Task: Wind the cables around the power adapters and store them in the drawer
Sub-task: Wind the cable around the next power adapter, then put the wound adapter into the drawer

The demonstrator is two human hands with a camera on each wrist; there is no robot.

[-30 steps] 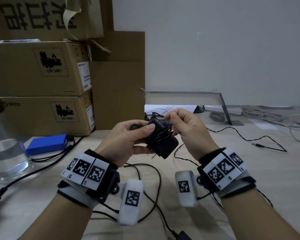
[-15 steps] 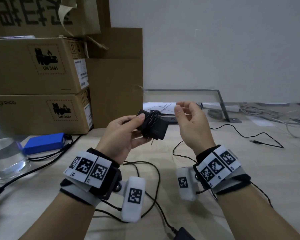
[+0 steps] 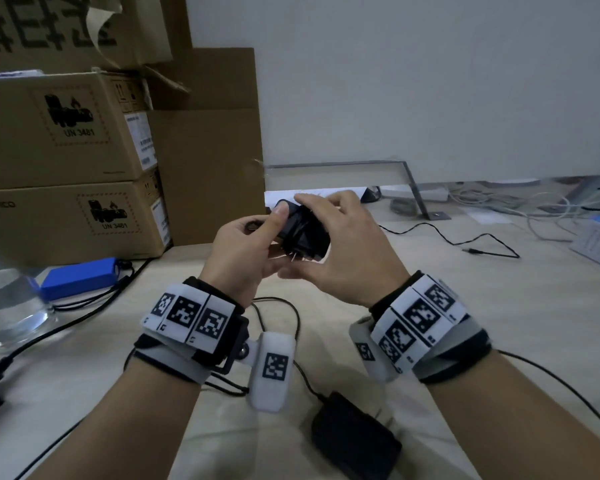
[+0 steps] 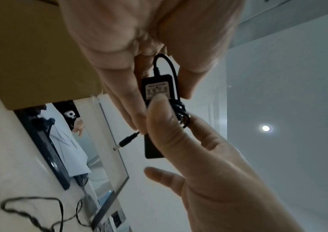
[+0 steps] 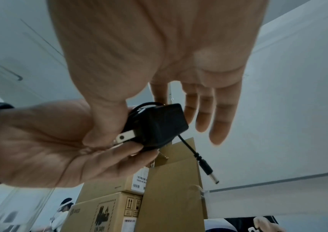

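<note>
Black power adapter (image 3: 305, 230), its cable (image 4: 181, 109) wound round the body, held above the bench (image 3: 499, 306); barrel plug (image 5: 208, 171) left hanging free. Left hand (image 3: 246, 251) curled round the adapter, thumb on top; right hand (image 3: 350, 251) pinching it between thumb and fingers, remaining fingers extended. A second adapter (image 3: 355, 441) lies on the bench nearer the person; cardboard boxes (image 3: 66, 168) stacked left of the held adapter
</note>
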